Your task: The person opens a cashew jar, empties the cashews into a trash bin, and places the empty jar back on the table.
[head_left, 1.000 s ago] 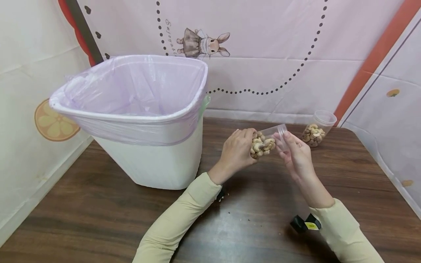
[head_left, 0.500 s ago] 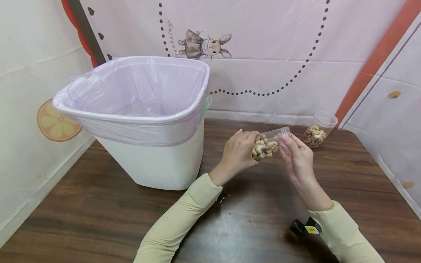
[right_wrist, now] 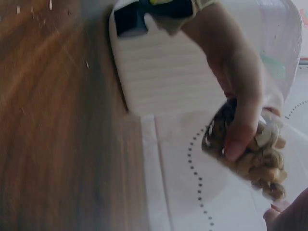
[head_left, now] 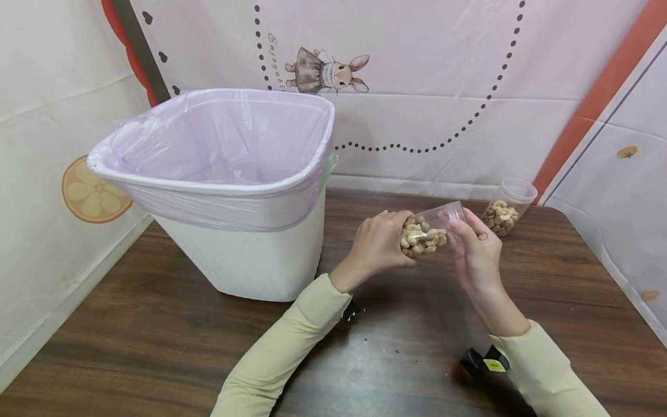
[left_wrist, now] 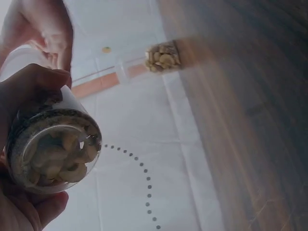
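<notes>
In the head view, my left hand (head_left: 379, 242) grips the bottom end of a clear plastic jar (head_left: 436, 218) part-filled with cashews (head_left: 421, 238). The jar lies tilted on its side above the table, its mouth end to the right. My right hand (head_left: 476, 249) holds that ribbed mouth end between thumb and fingers; whether a lid is on it I cannot tell. The left wrist view looks at the jar's round base (left_wrist: 55, 154), with the thumb and fingers curled round it. In the right wrist view, the left fingers (right_wrist: 243, 120) wrap the nut-filled end.
A white bin (head_left: 260, 255) with a thin purple liner (head_left: 224, 139) stands on the left of the wooden table (head_left: 156, 347). Another clear jar of cashews (head_left: 508, 208) stands at the back right. Small crumbs (head_left: 397, 351) lie on the tabletop. Printed fabric walls (head_left: 417, 116) enclose the table.
Both hands and the jar have shifted slightly right. The cashews lie a little further along the jar towards its mouth. The bin and the other jar stay in place.
</notes>
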The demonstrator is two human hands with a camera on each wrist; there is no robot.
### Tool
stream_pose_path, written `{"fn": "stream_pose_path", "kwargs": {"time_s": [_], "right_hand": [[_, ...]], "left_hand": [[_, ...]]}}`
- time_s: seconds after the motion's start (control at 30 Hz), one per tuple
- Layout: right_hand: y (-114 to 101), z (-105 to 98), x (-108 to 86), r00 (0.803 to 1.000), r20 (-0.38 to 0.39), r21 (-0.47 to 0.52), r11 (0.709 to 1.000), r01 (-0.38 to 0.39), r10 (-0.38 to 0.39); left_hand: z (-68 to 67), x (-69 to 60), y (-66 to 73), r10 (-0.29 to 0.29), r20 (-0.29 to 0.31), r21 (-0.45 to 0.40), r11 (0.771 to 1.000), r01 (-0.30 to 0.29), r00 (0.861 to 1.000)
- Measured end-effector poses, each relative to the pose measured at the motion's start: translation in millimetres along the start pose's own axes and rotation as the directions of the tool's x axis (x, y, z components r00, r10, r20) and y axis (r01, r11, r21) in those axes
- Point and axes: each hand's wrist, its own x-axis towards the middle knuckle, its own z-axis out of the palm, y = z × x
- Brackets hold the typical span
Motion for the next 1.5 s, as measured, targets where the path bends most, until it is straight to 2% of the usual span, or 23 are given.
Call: {"fn": "stream_pose_path", "kwargs": {"time_s": [0.07, 0.17, 0.3, 0.4, 0.5, 0.67, 0.83, 1.0, 1.1, 1.3, 1.5], "right_hand": [[-0.7, -1.0, 0.3, 0.999, 0.034, 0.006, 1.0, 0.006, -0.006], [-1.2, -3.7, 0.5, 0.993, 0.104, -0.031, 0.997, 0.068, -0.064], [-3.4, -5.8, 1.0, 0.959, 0.225, -0.033, 0.983, 0.182, -0.17], [-5.2, -7.0, 2.5, 0.944, 0.285, -0.024, 0.984, 0.179, -0.165], [-6.2, -7.4, 3.0, 0.945, 0.299, -0.048, 0.987, 0.152, -0.131], [-7.6, -6.9, 3.1, 0.949, 0.294, -0.088, 0.986, 0.143, -0.111], [-7.3, -5.8, 3.5, 0.961, 0.254, -0.088, 0.987, 0.134, -0.108], [-8.2, -5.5, 4.8, 0.978, 0.208, -0.006, 1.0, 0.018, -0.016], [-9.4, -6.3, 5.2, 0.982, 0.186, 0.0, 0.999, -0.039, 0.038], [-10.2, -8.1, 5.5, 0.984, 0.149, -0.028, 0.995, -0.092, 0.095], [-9.3, -9.2, 5.7, 0.978, 0.142, -0.049, 0.988, -0.144, 0.15]], "left_hand": [[-2.3, 0.7, -0.7, 0.001, 0.021, -0.026, 1.0, -0.001, 1.0], [-5.9, 0.9, -2.1, -0.01, 0.087, -0.091, 0.996, 0.018, 0.996], [-10.0, 0.8, -2.2, -0.016, 0.143, -0.183, 0.982, 0.042, 0.99], [-12.7, 0.9, -1.5, -0.023, 0.148, -0.187, 0.981, 0.051, 0.989], [-13.8, 0.8, -1.3, -0.036, 0.153, -0.181, 0.981, 0.064, 0.988], [-13.1, 0.9, -1.4, -0.056, 0.135, -0.166, 0.983, 0.079, 0.989], [-11.6, 0.6, -0.9, -0.053, 0.077, -0.106, 0.992, 0.061, 0.996], [-9.5, -0.2, -0.8, -0.041, 0.026, -0.034, 0.999, 0.042, 0.999], [-8.0, -0.8, -1.2, -0.04, 0.007, 0.006, 0.999, 0.04, 0.999], [-4.1, -1.5, -1.5, -0.008, -0.032, 0.084, 0.996, 0.01, 0.999], [-1.1, -2.8, -1.6, 0.024, -0.058, 0.134, 0.991, -0.017, 0.998]]}}
